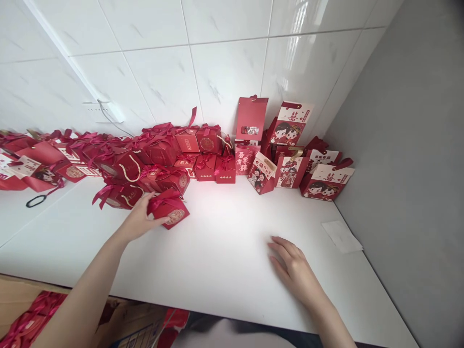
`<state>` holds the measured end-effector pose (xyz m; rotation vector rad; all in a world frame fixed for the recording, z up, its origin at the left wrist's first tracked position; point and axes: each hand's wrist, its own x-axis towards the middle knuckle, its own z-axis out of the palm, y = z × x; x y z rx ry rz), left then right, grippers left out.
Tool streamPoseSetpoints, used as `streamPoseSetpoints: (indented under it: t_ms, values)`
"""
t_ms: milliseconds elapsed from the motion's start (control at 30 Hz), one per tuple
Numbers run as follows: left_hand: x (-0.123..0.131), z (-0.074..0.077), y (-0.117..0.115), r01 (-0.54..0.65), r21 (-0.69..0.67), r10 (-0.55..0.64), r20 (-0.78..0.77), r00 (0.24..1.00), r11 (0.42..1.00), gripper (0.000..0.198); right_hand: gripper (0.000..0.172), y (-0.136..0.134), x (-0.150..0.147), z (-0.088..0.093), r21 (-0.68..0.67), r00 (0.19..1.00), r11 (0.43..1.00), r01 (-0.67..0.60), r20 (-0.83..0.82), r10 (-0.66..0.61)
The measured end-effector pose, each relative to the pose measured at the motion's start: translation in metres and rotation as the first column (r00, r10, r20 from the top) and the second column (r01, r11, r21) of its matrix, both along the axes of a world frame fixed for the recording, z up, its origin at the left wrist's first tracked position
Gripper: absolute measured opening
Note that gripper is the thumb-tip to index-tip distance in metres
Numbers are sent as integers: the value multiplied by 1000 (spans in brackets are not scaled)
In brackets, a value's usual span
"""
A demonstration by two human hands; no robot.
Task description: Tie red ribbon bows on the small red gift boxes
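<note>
A small red gift box with a ribbon bow and a round gold emblem stands on the white table, slightly turned. My left hand is closed on its left side, thumb along the front and fingers behind. Close behind it, more red gift boxes with bows and rope handles are stacked in rows against the wall. Over the table to the right, my right hand holds nothing, its fingers loosely curved and slightly apart.
Red and cream gift boxes with cartoon couples stand at the back right. White paper lies by the grey side panel. At left are more red packages and a black ring. Below the table edge, a cardboard box holds red ribboned boxes.
</note>
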<state>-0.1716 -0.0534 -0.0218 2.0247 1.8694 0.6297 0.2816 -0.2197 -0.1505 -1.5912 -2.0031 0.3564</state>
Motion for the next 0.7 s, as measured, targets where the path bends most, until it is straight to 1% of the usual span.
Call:
streamPoseSetpoints:
  t_ms: [67, 100, 167, 200, 267, 300, 333, 367, 433, 467, 500, 533, 567, 633, 700]
  values:
    - [36, 0, -15, 157, -92, -158, -1, 987, 983, 100, 30, 0, -1, 7, -23, 1000, 1000, -16, 3, 17]
    - [54, 1, -21, 186, -112, -188, -7, 982, 976, 102, 29, 2, -2, 12, -42, 999, 999, -32, -3, 32]
    - [88, 4, -27, 143, -146, -153, -62, 986, 979, 107, 29, 9, -4, 29, -87, 997, 993, -76, -35, 74]
    - [103, 8, -26, 145, -156, -159, -79, 984, 977, 109, 29, 14, -6, 40, -105, 993, 989, -106, -60, 101]
    - [125, 20, -17, 243, -221, -260, -52, 964, 945, 111, 27, 27, -10, 66, -89, 985, 984, -152, -93, 144]
    - [132, 28, -9, 303, -267, -314, 3, 949, 915, 104, 26, 35, -13, 80, -56, 984, 986, -157, -96, 151]
    - [138, 36, -1, 357, -298, -352, 75, 933, 885, 90, 25, 42, -16, 93, -13, 984, 989, -144, -106, 142]
    - [142, 44, 8, 398, -298, -370, 147, 917, 867, 72, 24, 50, -18, 105, 30, 983, 990, -138, -121, 140]
    - [148, 55, 22, 452, -205, -395, 265, 880, 868, 42, 22, 63, -25, 124, 117, 976, 985, -124, -167, 143]
    - [151, 56, 27, 473, -133, -419, 303, 856, 871, 33, 21, 68, -29, 128, 167, 970, 980, -113, -193, 145]
    - [154, 53, 30, 496, -62, -452, 327, 830, 866, 29, 21, 72, -34, 130, 215, 966, 971, -99, -214, 146]
    - [157, 46, 31, 521, -7, -488, 339, 804, 854, 27, 21, 76, -39, 129, 262, 963, 961, -88, -226, 149]
    - [160, 36, 31, 545, 32, -521, 348, 779, 838, 27, 20, 79, -45, 125, 306, 962, 949, -79, -227, 153]
    - [163, 10, 28, 580, 70, -560, 373, 740, 812, 30, 18, 81, -60, 111, 373, 968, 924, -81, -193, 163]
    - [164, -17, 23, 581, 108, -564, 436, 701, 807, 39, 15, 81, -75, 96, 416, 975, 901, -125, -119, 190]
